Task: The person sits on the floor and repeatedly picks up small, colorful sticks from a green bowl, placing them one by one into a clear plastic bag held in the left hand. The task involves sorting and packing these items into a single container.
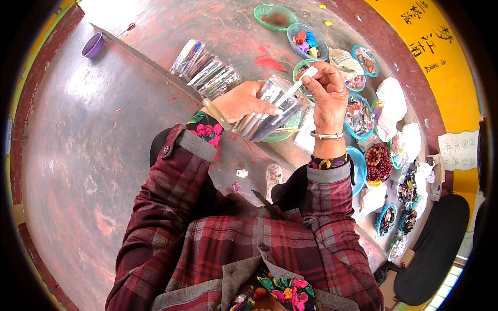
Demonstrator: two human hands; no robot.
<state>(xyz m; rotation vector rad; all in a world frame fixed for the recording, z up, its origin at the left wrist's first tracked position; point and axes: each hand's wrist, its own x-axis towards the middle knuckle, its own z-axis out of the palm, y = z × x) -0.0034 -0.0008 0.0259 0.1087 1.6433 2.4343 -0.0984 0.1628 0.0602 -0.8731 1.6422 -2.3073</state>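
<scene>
In front of my chest, my left hand (239,103) is closed on a clear plastic bag (265,98) of long thin pieces, some white and some dark, that look like pens. The thumb lies across the front of the bag. My right hand (330,98), raised beside it, pinches a slim white stick (294,89) between thumb and fingertips. The stick slants down toward the bag's upper side; I cannot tell whether its lower end is inside. Below the bag, a green basin (282,136) is partly hidden by it.
Stacked packets (212,78) of similar pieces lie beyond my left hand. Basins of beads and trinkets line the right side, among them a blue basin (359,116) and a pile of red beads (379,163). A purple bowl (93,45) stands far left; scissors (128,28) lie near it.
</scene>
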